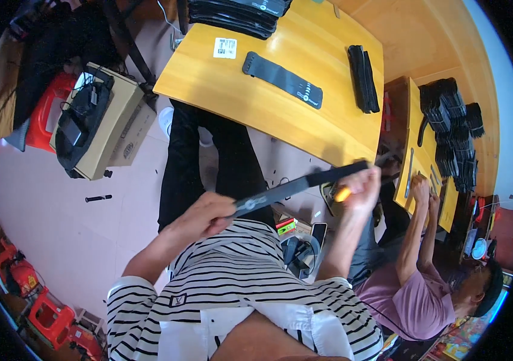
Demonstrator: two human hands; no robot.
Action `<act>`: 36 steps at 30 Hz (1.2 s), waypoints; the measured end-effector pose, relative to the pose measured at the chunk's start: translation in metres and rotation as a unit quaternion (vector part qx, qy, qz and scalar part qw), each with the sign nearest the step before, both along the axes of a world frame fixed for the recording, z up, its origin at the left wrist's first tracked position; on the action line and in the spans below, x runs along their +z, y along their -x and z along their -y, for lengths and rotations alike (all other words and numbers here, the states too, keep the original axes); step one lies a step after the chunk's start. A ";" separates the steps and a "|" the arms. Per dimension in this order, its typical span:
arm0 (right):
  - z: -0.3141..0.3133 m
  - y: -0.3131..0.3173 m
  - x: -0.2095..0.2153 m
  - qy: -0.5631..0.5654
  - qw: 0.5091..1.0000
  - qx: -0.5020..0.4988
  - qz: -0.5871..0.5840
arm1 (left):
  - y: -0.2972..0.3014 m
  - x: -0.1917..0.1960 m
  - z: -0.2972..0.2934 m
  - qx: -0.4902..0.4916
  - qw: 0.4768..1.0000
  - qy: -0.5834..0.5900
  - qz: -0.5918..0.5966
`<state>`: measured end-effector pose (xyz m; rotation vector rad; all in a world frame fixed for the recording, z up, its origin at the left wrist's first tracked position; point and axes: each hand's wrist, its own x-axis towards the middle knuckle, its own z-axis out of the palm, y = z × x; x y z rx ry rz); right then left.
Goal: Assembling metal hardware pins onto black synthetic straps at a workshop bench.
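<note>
My left hand grips one end of a long black strap that stretches up to the right. My right hand holds the strap's other end together with a small orange-handled tool. Both hands are raised over my lap, below the edge of the yellow wooden table. Another black strap lies flat on that table.
On the table sit a stack of black straps, a narrow black bundle and a white label. A cardboard box with black items stands at left. A person in a purple shirt works at a second table on the right.
</note>
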<state>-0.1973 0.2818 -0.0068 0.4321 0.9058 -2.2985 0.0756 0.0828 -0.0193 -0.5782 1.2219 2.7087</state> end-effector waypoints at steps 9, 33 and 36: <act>-0.092 0.061 0.061 0.061 0.975 0.002 -0.215 | -0.125 -0.010 0.058 0.153 0.988 0.006 0.021; -0.008 -0.021 0.084 -0.472 0.686 0.082 -0.547 | 0.053 -0.060 0.098 0.309 0.927 0.104 0.182; 0.000 -0.028 0.078 -0.454 0.668 0.092 -0.582 | 0.033 -0.085 0.066 0.207 0.965 0.110 0.119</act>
